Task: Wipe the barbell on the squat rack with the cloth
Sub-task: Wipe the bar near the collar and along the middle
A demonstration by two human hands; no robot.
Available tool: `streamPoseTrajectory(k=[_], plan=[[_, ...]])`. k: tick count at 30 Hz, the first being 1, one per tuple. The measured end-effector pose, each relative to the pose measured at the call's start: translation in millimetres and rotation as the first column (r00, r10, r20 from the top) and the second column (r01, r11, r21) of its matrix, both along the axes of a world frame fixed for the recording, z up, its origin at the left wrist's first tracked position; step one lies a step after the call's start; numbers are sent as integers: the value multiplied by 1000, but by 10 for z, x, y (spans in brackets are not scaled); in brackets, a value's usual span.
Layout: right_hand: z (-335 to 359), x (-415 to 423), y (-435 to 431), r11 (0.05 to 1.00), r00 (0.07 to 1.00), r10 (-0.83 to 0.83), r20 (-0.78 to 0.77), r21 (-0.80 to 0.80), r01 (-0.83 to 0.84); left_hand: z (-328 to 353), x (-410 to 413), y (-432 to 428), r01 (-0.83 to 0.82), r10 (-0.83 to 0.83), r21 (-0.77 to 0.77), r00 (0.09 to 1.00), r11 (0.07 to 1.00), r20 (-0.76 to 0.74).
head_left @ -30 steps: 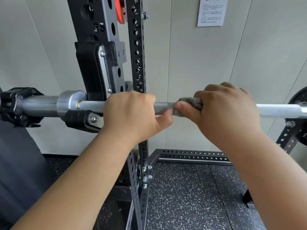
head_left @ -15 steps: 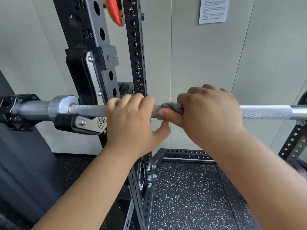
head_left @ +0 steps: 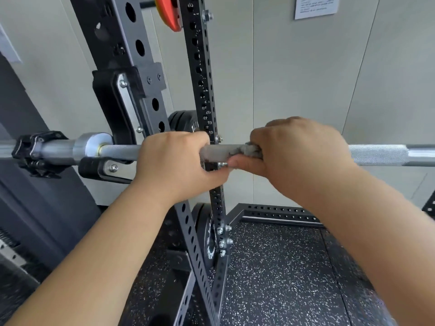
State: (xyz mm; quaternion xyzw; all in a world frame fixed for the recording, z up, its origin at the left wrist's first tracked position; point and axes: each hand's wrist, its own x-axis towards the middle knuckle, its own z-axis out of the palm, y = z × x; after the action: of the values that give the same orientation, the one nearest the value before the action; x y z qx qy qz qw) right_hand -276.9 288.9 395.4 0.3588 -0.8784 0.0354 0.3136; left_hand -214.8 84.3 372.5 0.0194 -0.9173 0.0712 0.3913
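A silver knurled barbell (head_left: 381,154) lies level across the squat rack, resting in the black J-hook (head_left: 110,167) on the left upright (head_left: 131,74). My left hand (head_left: 179,163) is wrapped over the bar just right of the hook. My right hand (head_left: 299,149) grips the bar beside it, closed around a grey cloth (head_left: 250,150) that is bunched against the shaft; only a small edge of the cloth shows past my thumb. A short bare stretch of bar separates the two hands.
A black collar clamp (head_left: 35,149) sits on the bar's left sleeve. A perforated black post (head_left: 202,74) stands behind the bar, with black plates (head_left: 183,121) and an orange plate (head_left: 170,12) stored on it. Speckled rubber flooring (head_left: 282,267) lies below. A paper notice (head_left: 315,5) hangs on the wall.
My right hand slid the cloth left along the bar toward my left hand, then eased back a little. The view has shifted slightly; my left hand keeps its grip.
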Motion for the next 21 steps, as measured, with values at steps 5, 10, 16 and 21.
streamPoseTrajectory(k=[5, 10, 16, 21], plan=[[-11, 4, -31, 995, 999, -44, 5, -93, 44, 22, 11, 30, -20, 20, -13, 1000, 1000, 8], [-76, -6, -50, 992, 995, 66, -70, -103, -73, -35, 27, 51, -15, 14, -16, 998, 1000, -62], [1, 1, 154, 994, 998, -69, 0, -84, 69, -74, 11, 30, 14, -16, -24, 994, 1000, -107], [-124, 8, -20, 995, 990, 43, -138, -82, -55, -136, 7, 79, 29, -30, -8, 989, 1000, -146]])
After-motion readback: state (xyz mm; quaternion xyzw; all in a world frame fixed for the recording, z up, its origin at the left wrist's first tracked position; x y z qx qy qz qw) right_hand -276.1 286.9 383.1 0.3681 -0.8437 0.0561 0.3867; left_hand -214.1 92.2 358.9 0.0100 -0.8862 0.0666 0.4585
